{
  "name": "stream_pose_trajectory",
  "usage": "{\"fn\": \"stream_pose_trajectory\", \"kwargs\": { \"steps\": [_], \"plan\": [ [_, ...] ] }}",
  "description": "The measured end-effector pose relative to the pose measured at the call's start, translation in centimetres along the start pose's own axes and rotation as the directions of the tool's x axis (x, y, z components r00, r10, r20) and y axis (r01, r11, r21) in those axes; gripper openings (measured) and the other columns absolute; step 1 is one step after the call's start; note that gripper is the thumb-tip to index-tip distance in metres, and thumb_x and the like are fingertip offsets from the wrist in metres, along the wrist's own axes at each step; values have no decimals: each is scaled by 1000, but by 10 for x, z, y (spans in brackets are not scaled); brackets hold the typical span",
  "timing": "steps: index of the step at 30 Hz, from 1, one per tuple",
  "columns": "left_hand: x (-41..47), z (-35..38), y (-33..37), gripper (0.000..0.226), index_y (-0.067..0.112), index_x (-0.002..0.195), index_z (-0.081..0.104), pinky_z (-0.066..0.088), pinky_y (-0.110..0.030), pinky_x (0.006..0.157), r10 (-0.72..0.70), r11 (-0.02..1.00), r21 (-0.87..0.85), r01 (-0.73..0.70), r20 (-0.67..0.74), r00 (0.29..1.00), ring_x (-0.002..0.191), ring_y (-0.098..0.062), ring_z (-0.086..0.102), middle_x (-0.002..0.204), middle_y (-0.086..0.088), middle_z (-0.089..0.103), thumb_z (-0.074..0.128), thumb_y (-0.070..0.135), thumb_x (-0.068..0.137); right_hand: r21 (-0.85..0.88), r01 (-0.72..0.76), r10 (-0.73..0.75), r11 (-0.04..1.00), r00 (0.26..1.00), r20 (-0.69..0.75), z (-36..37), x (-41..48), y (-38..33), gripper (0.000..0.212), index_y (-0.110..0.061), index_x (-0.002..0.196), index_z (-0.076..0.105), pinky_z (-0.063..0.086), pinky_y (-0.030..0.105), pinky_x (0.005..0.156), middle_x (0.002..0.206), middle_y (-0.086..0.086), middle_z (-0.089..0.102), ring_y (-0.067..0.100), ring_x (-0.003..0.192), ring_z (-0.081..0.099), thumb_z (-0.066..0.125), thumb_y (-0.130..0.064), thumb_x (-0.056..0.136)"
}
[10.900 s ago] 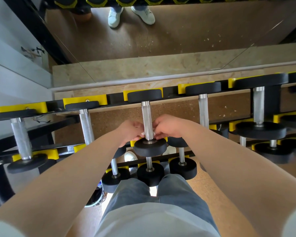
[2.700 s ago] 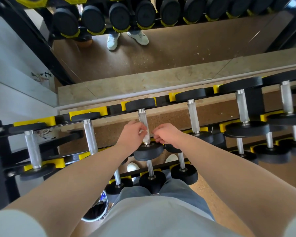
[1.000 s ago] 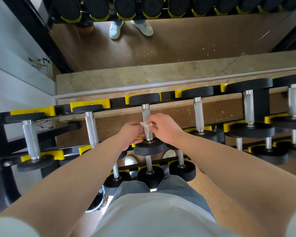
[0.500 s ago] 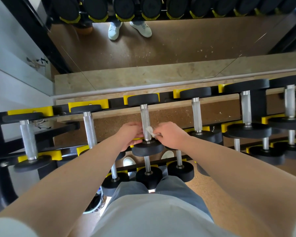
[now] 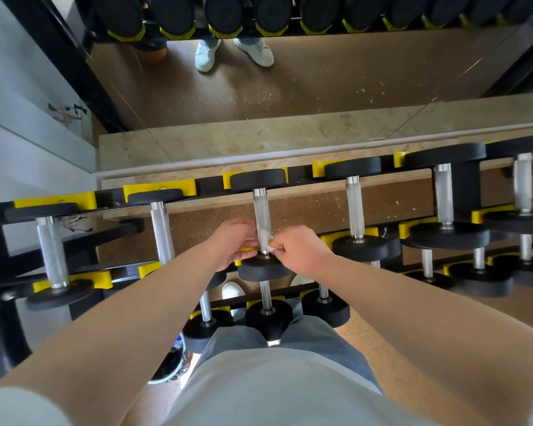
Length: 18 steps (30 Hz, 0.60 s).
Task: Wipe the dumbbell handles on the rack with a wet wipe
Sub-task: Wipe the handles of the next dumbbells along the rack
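Observation:
A black rack with yellow cradles (image 5: 159, 190) carries several dumbbells with silver knurled handles. The centre dumbbell's handle (image 5: 261, 209) stands between my two hands. My right hand (image 5: 300, 250) pinches a small white wet wipe (image 5: 266, 241) against the lower end of that handle, just above the near black weight (image 5: 263, 269). On the handle's left side my left hand (image 5: 233, 242) has its fingers curled toward the same spot; they seem to touch the wipe, but the contact is hidden.
Neighbouring dumbbell handles stand left (image 5: 162, 232) and right (image 5: 354, 207) of the centre one. Lower tiers hold more dumbbells (image 5: 266, 315) by my knees. A mirror (image 5: 290, 81) behind the rack reflects white shoes and floor. A white wall (image 5: 19, 124) is on the left.
My right hand slid the wipe from the middle of the handle down to its lower end. My left hand stayed beside the handle.

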<state>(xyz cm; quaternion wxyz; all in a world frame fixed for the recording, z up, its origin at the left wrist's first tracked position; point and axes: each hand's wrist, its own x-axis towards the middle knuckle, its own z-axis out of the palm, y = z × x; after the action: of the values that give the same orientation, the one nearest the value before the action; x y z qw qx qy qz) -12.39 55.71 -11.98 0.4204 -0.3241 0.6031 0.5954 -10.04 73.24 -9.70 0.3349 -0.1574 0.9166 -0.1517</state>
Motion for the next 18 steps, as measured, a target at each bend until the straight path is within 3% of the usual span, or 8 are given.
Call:
{"fn": "stream_pose_trajectory", "kwargs": {
  "steps": [3,7,9,11,13,16,18],
  "plan": [
    [-1,0,0,31,16,128,62,59,-35,79,-18,999,-41,18,-2,1000,100,-22,71,111,-10,73,53,5,101,145,-34,45,989,996,-74,-8,9,-5,17,-15,111,71,56,36,87,105,2,70,20,95,67,58,-20,101],
    [-2,-1,0,25,17,126,64,59,-33,76,-29,999,-22,29,3,1000,106,-23,71,114,-8,74,52,16,104,313,-71,193,947,906,-377,-25,32,-11,23,-15,124,67,55,34,90,114,2,67,19,101,64,56,-19,103],
    [-3,-1,2,25,18,125,65,59,-33,76,-31,999,-9,31,5,1000,106,-22,71,113,-7,75,52,18,104,295,-48,173,954,894,-414,-28,38,-12,27,-17,128,67,54,36,91,117,5,64,22,103,62,55,-16,104],
    [-3,-1,2,23,16,124,65,59,-34,79,-27,1000,-16,27,0,1000,105,-23,71,112,-8,75,52,18,104,191,17,50,981,939,-339,-21,33,-11,30,-20,130,68,52,37,95,118,5,61,21,106,59,55,-14,103],
    [-3,0,2,21,16,123,63,58,-35,80,-21,999,-48,21,-8,1000,104,-24,70,110,-9,73,53,16,105,42,108,-100,993,980,-171,-12,21,-9,31,-22,129,70,51,34,97,118,3,60,19,108,58,56,-16,102],
    [-6,1,-1,22,18,120,64,58,-33,75,-22,996,-84,22,1,1000,98,-23,70,106,-8,74,52,12,104,-161,241,-224,957,968,114,-4,15,-8,32,-23,129,71,52,33,91,113,3,60,21,104,61,50,-21,105],
    [-6,1,-3,21,17,119,65,57,-32,74,-17,994,-107,17,2,1000,97,-23,70,105,-8,74,52,13,103,-191,245,-231,951,969,92,-8,20,-11,32,-23,128,72,52,34,90,114,4,61,23,105,61,49,-22,106]
  ]
}}
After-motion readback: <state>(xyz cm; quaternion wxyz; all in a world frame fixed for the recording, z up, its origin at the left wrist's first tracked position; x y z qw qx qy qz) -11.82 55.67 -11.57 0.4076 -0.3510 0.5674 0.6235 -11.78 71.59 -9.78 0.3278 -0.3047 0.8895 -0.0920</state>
